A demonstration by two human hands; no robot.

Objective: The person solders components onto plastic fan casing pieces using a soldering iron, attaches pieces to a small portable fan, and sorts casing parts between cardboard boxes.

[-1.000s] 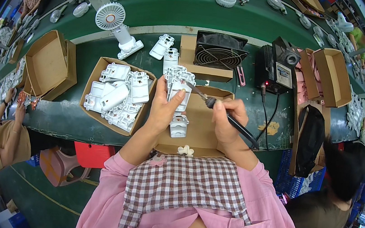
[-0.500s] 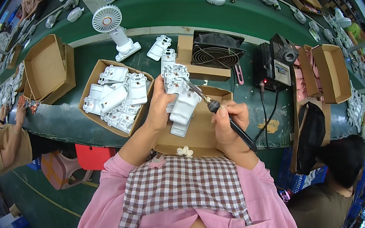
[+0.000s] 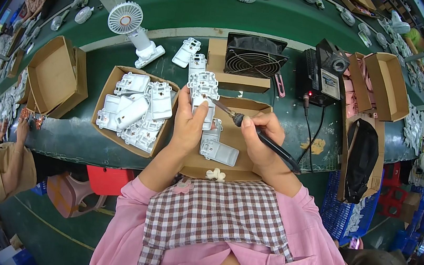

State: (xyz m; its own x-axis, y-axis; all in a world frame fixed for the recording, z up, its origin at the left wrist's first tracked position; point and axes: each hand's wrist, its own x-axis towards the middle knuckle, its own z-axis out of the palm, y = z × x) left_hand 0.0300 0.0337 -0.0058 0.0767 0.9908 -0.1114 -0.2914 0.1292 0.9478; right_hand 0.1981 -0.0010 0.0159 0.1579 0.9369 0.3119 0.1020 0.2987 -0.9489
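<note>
- One white casing (image 3: 204, 85) — above the carton's (image 3: 236, 136) far left corner, by the worktop's (image 3: 73, 139) near edge — is clamped in the left hand (image 3: 188, 125).
- Right hand (image 3: 261, 139): closed around a soldering iron (image 3: 278, 151), its tip at the casing.
- More casings (image 3: 222, 154) lie in the carton.

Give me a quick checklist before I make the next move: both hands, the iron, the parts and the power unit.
1. White part held: ok; the left hand grips a white housing.
2. Iron held by its handle: ok; the right hand holds the soldering iron by the black grip.
3. Thumb well away from the tip: not ok; the metal tip looks close to the left thumb.
4. Tip touching the housing: cannot tell; contact is too small to see.
5. Red light on the black power unit: ok; lit.
6. Carton free of loose parts: not ok; a loose housing lies inside.
</note>
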